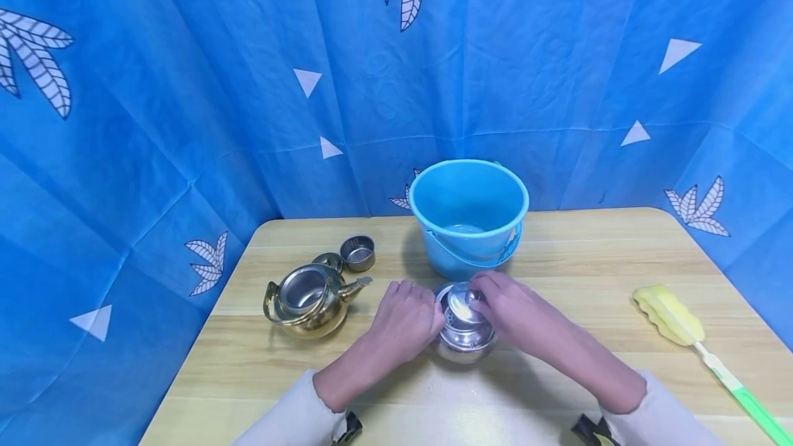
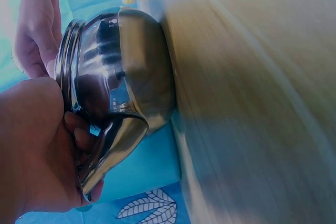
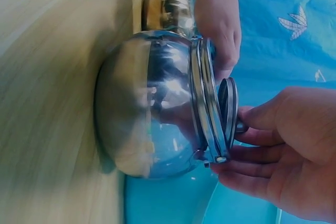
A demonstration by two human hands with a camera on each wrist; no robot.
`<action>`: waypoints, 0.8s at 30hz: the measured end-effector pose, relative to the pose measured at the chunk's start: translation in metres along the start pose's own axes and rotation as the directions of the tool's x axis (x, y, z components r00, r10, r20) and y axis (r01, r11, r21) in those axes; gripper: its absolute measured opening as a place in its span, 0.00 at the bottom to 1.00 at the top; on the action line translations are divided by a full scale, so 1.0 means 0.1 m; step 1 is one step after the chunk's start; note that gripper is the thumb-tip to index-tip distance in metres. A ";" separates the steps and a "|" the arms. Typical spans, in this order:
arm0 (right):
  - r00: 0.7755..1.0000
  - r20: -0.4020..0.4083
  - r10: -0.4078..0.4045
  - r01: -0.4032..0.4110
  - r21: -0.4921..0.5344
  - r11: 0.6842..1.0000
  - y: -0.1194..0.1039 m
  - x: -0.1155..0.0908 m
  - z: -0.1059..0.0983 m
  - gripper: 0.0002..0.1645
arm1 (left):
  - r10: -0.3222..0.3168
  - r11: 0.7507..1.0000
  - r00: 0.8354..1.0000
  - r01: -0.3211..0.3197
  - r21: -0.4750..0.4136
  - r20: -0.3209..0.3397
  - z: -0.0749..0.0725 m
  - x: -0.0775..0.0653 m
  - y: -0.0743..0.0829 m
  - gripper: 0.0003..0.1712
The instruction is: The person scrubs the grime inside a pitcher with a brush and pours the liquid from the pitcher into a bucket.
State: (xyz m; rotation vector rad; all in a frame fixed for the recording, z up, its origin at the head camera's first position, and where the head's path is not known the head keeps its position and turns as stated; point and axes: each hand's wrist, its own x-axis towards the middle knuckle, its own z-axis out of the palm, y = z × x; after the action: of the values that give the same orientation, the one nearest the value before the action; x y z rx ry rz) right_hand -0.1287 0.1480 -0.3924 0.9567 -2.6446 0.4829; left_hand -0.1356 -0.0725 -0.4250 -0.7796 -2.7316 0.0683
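Observation:
A shiny silver teapot (image 1: 463, 351) stands upright on the table, in front of the bucket. My left hand (image 1: 404, 319) is at its left side; in the left wrist view the fingers (image 2: 81, 139) curl round the spout (image 2: 116, 145). With thumb and fingertips my right hand (image 1: 506, 305) pinches the knob of the round silver lid (image 1: 461, 303). That lid is tilted over the teapot's mouth, its edge close to the rim (image 3: 206, 103), and the perforated strainer shows partly beneath it in the head view.
A gold teapot (image 1: 319, 322) without its lid stands at the left, with a small lid (image 1: 329, 261) and a perforated strainer cup (image 1: 358, 253) behind it. Behind my hands is a blue bucket (image 1: 464, 263). A yellow sponge brush (image 1: 672, 319) with a green handle lies at the right.

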 end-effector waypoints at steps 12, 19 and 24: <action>1.000 -0.020 0.001 -0.001 0.031 1.000 0.02 0.01 -0.07 0.17 | 0.009 1.000 1.000 -0.009 -0.014 -0.020 0.01 0.00 0.00 0.19; 0.999 -0.025 0.025 -0.024 0.061 0.998 0.05 0.00 -0.10 0.16 | 0.025 1.000 0.998 -0.025 0.003 -0.050 0.02 0.00 -0.01 0.19; 0.999 -0.024 0.037 -0.035 0.081 0.996 0.08 -0.01 -0.14 0.16 | 0.025 1.000 0.999 -0.025 0.003 -0.047 0.02 0.00 -0.02 0.19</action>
State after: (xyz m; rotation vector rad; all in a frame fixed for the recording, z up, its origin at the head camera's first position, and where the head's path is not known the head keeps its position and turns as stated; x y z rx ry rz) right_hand -0.1310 0.1597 -0.3812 0.9210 -2.6412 0.6098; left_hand -0.1369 -0.0739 -0.4268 -0.8052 -2.6777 0.0575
